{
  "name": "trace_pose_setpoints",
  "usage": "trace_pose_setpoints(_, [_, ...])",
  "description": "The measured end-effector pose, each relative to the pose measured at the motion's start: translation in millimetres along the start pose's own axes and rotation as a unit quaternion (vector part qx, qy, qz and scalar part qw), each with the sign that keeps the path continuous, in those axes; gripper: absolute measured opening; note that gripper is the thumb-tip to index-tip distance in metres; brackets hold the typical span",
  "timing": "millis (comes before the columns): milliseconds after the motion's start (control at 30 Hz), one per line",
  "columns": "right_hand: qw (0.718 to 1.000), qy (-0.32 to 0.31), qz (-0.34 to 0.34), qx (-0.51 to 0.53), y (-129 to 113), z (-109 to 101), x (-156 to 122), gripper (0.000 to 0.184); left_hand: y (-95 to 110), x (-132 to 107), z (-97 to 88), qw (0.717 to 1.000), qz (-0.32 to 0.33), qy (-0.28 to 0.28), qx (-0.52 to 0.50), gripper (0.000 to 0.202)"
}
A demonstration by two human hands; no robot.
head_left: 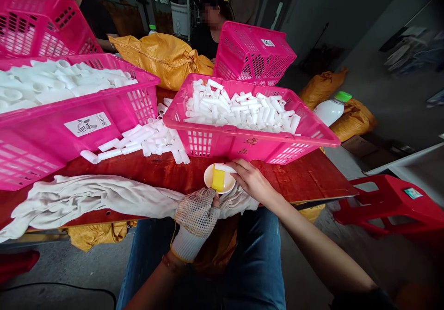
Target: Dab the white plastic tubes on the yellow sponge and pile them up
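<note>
A white knit glove with a dotted grip covers my left hand (197, 213). Its fingers are closed at the near rim of a small white bowl (208, 176); what they hold, if anything, is hidden. Inside the bowl stands a yellow rectangular piece (218, 179), perhaps a sponge. My bare right hand (251, 180) pinches one end of a short white tube (225, 167), which lies across the top of the yellow piece. Under and beside the bowl is a crumpled off-white cloth (104, 194), stretched along the table's front edge.
Two pink baskets hold many white tubes: a left basket (41, 143) and a right basket (225, 139). Loose tubes (149, 136) lie between them on the red table (284, 178). Behind stand a tilted pink basket (255, 55), an orange sack (159, 60) and people. A red stool (385, 203) is at right.
</note>
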State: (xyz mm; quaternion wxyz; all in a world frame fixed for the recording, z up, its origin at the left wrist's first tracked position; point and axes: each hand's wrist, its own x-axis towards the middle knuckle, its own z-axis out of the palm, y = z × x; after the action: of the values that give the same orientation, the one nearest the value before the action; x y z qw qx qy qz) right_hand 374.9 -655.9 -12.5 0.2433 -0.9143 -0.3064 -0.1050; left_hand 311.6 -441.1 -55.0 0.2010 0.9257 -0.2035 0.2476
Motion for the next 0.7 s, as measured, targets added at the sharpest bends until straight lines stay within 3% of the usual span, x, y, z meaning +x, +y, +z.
trace_pose_setpoints(167, [0.997, -0.038, -0.033, -0.055, 3, -3, 6, 0.037, -2, 0, -4.0, 1.0, -0.008, -0.015, -0.023, 0.028])
trace_pose_setpoints(367, [1.0, -0.007, 0.007, -0.01, 0, -1, 8, 0.033, -2, 0, -3.8, 0.998, -0.018, 0.014, -0.053, 0.026])
trace_pose_setpoints(533, [0.996, -0.081, -0.022, -0.024, -2, -7, 12, 0.033, -5, -2, -0.9, 0.998, -0.027, 0.015, -0.046, 0.028])
trace_pose_setpoints(700, [0.999, -0.042, -0.003, -0.009, -4, -5, 14, 0.032, -8, -3, 3.5, 0.998, -0.018, 0.05, -0.044, 0.029])
